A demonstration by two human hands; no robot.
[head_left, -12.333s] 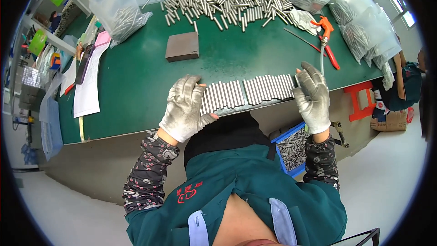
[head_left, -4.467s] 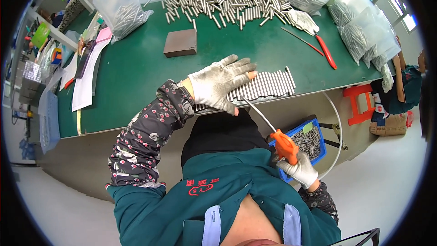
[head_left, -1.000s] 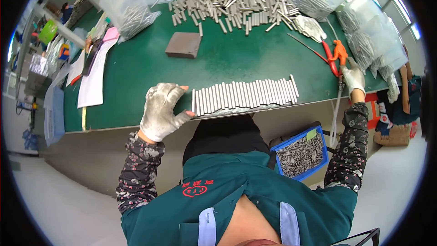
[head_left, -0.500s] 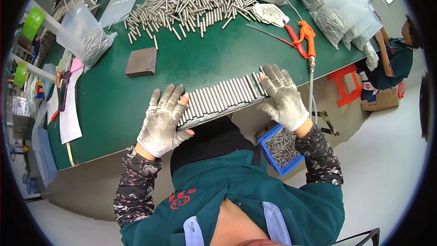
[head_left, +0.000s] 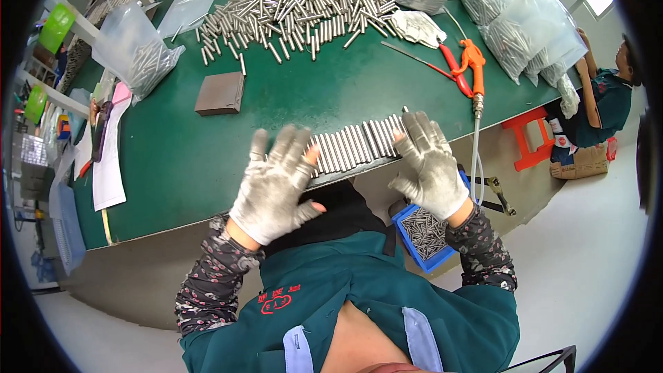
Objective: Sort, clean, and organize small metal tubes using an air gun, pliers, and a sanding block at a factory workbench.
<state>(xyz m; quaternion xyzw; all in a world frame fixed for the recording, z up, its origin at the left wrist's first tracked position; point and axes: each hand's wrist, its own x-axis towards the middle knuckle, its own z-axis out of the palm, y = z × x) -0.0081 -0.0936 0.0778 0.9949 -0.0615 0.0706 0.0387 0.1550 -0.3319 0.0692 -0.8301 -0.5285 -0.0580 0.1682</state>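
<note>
A row of short metal pins (head_left: 349, 148) lies side by side along the near edge of the green table (head_left: 290, 90). My left hand (head_left: 273, 190), in a greyed white glove with bare fingertips, has its fingers spread over the left end of the row and hides the pins there. At the right end, my right hand (head_left: 431, 169) is gloved the same way, fingers apart and fingertips by the last pins. One pin sticks up beyond the others near the right fingertips. Whether the fingers press on the pins, I cannot tell.
Farther back lie a heap of loose pins (head_left: 297, 14), a brown block (head_left: 219, 94), an orange air gun (head_left: 472, 62) and a crumpled white glove (head_left: 419, 27). Pin-filled bags (head_left: 511, 34) stand far right. Below the table is a blue bin (head_left: 442, 257). A person (head_left: 608, 100) sits at right.
My left hand has slid right along the row, now covering its left part. The pins look packed closer together. My right hand stays at the right end, nearly unmoved.
</note>
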